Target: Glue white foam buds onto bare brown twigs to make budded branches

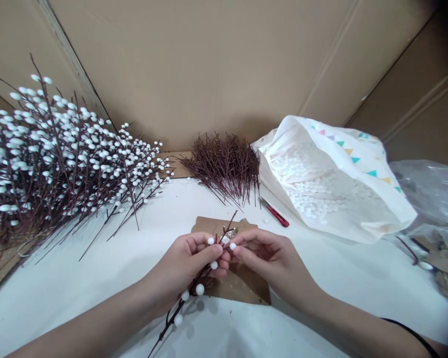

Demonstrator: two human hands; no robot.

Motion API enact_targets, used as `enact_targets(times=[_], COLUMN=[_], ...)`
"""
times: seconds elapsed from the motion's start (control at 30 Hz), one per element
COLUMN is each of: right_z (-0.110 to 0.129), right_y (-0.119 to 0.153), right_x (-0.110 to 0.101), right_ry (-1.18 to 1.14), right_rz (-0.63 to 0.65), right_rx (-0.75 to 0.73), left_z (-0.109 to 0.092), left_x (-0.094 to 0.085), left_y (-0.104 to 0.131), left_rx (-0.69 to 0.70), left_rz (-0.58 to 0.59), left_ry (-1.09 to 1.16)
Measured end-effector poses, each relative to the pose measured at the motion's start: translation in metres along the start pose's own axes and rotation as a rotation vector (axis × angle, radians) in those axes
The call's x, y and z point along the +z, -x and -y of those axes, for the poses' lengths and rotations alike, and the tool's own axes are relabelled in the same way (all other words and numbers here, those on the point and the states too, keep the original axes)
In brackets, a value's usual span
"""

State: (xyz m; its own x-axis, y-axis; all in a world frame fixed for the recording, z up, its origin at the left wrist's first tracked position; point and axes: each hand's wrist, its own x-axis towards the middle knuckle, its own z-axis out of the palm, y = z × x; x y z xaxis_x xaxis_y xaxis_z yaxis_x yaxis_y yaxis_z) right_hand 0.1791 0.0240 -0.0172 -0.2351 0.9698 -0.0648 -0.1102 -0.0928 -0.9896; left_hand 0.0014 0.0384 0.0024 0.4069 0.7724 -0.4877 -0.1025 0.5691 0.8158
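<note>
My left hand (199, 256) is closed around a dark brown artificial twig (173, 316), which slants from the lower left up between both hands. Several white berries sit along the twig, among them one low on the stem (199, 289). Thumb and forefinger of my right hand (263, 253) pinch a white berry (233, 246) at a side tip of the twig. Both hands meet above a piece of brown cardboard (242, 288) lying on the white table. Part of the twig is hidden behind my left fingers.
Finished-looking white-berried branches (59, 149) pile up at the left. Bare brown twigs (226, 166) lie in a bundle at the back. To the right, an open white bag (358, 199) holds many white berries, with a red craft knife (275, 213) beside it. Clear plastic (425, 189) lies far right.
</note>
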Motion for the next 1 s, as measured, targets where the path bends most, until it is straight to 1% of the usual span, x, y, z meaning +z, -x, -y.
enact_targets(times=[0.1, 0.2, 0.53, 0.7, 0.87, 1.0], right_z=[-0.001, -0.005, -0.009, -0.008, -0.009, -0.010], right_y=[-0.001, -0.001, -0.005, -0.006, -0.006, -0.006], right_x=[0.002, 0.004, 0.008, 0.011, 0.011, 0.011], right_ry=[-0.107, -0.231, -0.434, -0.492, -0.459, -0.425], right_rz=[-0.015, -0.016, -0.057, -0.032, -0.045, -0.028], right_rx=[0.050, 0.096, 0.297, 0.298, 0.295, 0.294], left_z=[-0.001, -0.001, 0.007, 0.008, 0.009, 0.010], left_x=[0.000, 0.000, 0.000, 0.002, 0.002, 0.003], left_y=[-0.001, -0.002, -0.004, -0.003, -0.004, -0.004], left_rx=[0.026, 0.022, 0.050, 0.076, 0.100, 0.104], left_rz=[-0.008, -0.030, -0.125, -0.162, -0.165, -0.171], left_ry=[-0.022, -0.031, -0.019, -0.041, -0.052, -0.046])
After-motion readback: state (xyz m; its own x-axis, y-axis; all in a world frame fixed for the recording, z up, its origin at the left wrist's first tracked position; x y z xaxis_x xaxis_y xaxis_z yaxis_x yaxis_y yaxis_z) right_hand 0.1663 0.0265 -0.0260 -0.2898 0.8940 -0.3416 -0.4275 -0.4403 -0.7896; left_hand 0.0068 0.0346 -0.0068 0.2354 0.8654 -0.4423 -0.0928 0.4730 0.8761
